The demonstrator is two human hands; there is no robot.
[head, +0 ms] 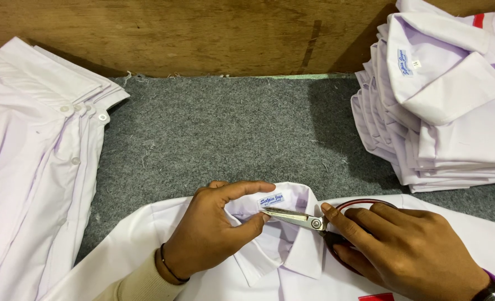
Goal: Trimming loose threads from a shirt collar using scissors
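White shirt [292, 262] lies flat on grey felt table cover [214, 134], collar up, at the near edge of the cover. Left hand [214, 231] pinches the collar [247, 209] at its left side, thumb and fingers closed on the fabric, holding it folded back so the small label [271, 199] inside the collar shows. Right hand [403, 245] sits just right of the collar, fingers curled through the dark red handles of the scissors [314, 222], index finger stretched along toward the pivot. Blades nearly closed, tips pointing left, lying just under the label and touching the collar fabric. Left of the shirt: spread of white shirts [30, 167] with buttoned plackets. Far right of the shirt: folded stack of white shirts [442, 111]. Behind the felt: wooden board [203, 33]. Dark band on left wrist, watch on right wrist.
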